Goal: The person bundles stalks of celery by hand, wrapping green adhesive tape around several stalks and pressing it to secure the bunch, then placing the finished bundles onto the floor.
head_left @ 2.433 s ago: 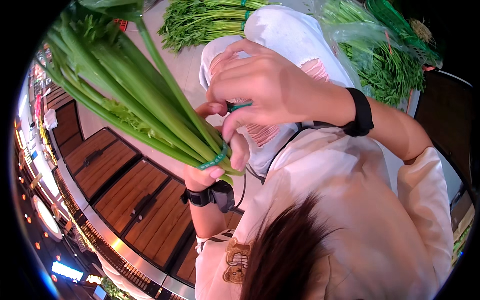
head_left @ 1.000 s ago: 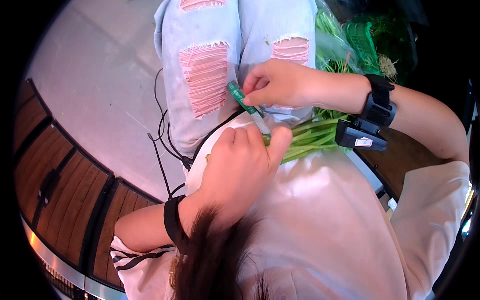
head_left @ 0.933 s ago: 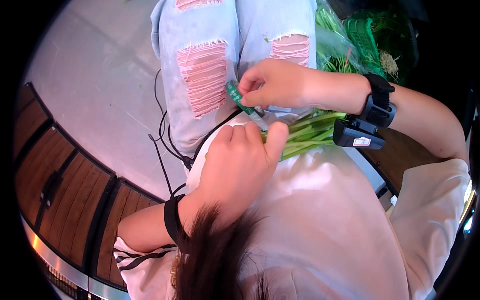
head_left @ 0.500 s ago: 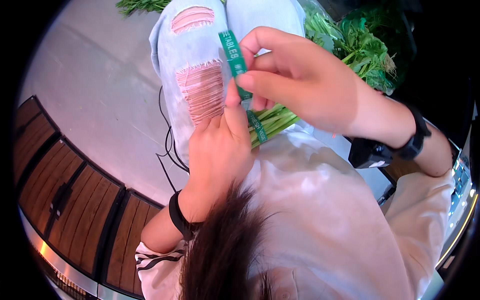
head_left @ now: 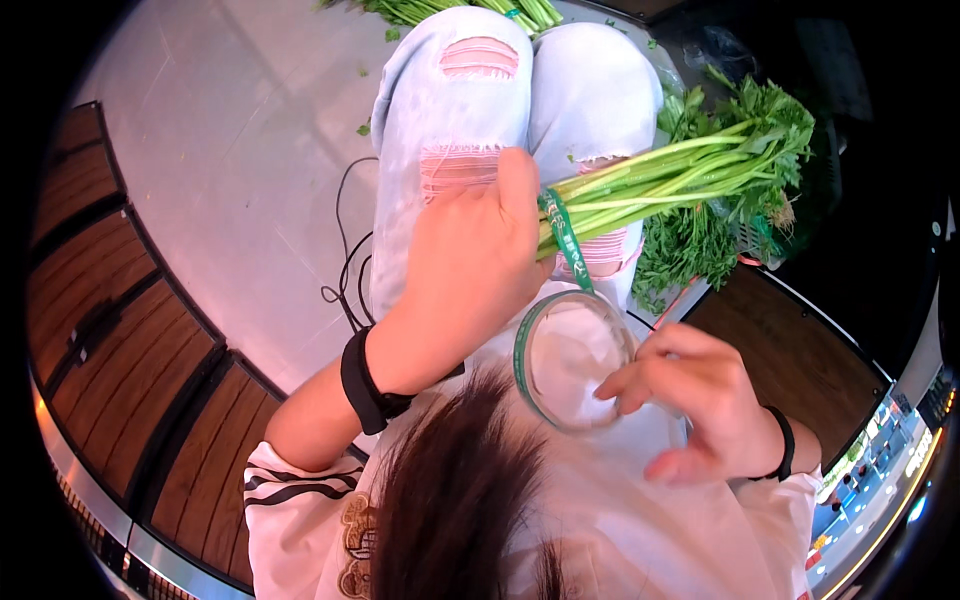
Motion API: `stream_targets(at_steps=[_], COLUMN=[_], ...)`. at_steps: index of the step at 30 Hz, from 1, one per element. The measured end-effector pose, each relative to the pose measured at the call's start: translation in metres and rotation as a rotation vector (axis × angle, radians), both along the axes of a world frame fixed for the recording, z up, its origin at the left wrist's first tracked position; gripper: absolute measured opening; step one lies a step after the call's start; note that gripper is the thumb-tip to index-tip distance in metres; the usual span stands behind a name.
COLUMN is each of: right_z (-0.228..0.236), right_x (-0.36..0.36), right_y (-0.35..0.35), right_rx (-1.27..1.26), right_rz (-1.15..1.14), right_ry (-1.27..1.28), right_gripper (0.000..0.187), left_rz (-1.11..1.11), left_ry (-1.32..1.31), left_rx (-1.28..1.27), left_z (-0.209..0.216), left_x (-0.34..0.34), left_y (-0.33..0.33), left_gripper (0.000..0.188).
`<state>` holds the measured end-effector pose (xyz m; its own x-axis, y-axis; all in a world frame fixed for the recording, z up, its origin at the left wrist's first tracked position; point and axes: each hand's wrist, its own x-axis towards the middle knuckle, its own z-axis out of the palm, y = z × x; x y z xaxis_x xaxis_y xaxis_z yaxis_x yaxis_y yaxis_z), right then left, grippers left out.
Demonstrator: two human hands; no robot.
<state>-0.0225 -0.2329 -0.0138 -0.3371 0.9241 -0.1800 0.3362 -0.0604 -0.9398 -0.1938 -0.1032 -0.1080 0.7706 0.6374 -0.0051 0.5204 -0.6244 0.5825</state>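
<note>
My left hand point(head_left: 465, 260) is closed round the cut end of a bunch of leafy celery point(head_left: 660, 185), whose stalks reach to the right over my lap. A strip of green printed tape point(head_left: 566, 240) crosses the stalks beside my fist and runs down to the tape roll point(head_left: 522, 352), a wide ring with a clear core. That roll hangs or rests against my white shirt. At the roll's right rim is my right hand point(head_left: 700, 395), its fingertips overlapping the ring and its thumb well apart. Whether those fingertips touch the roll, I cannot tell.
More green bunches point(head_left: 690, 255) lie to the right of my knees. Beyond my knees is another tied bunch point(head_left: 450, 10) on the grey floor point(head_left: 230, 150). Black cables point(head_left: 345, 270) run along my left leg. Brown slatted panels point(head_left: 200, 420) stand at the left.
The celery bunch has risen into fuller view across my lap. My right hand has moved down toward my body, off the tape strip and beside the roll, which is now visible.
</note>
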Motion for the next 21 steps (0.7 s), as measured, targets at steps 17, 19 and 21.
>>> stream_targets(at_steps=[17, 19, 21], right_z=[-0.065, -0.073, -0.064], right_x=[-0.009, -0.004, 0.001], right_y=[0.021, 0.02, 0.025], right_rx=[-0.241, 0.037, -0.046], right_rz=[-0.456, -0.464, -0.405], right_ry=[-0.252, -0.187, -0.293], right_gripper=[0.067, 0.064, 0.053], left_rz=[0.153, 0.159, 0.174], left_ry=[-0.074, -0.021, 0.032], left_rx=[0.049, 0.023, 0.035], left_z=[-0.004, -0.005, -0.004], left_x=[0.043, 0.043, 0.042], left_y=[0.034, 0.034, 0.034], left_gripper=[0.057, 0.057, 0.056])
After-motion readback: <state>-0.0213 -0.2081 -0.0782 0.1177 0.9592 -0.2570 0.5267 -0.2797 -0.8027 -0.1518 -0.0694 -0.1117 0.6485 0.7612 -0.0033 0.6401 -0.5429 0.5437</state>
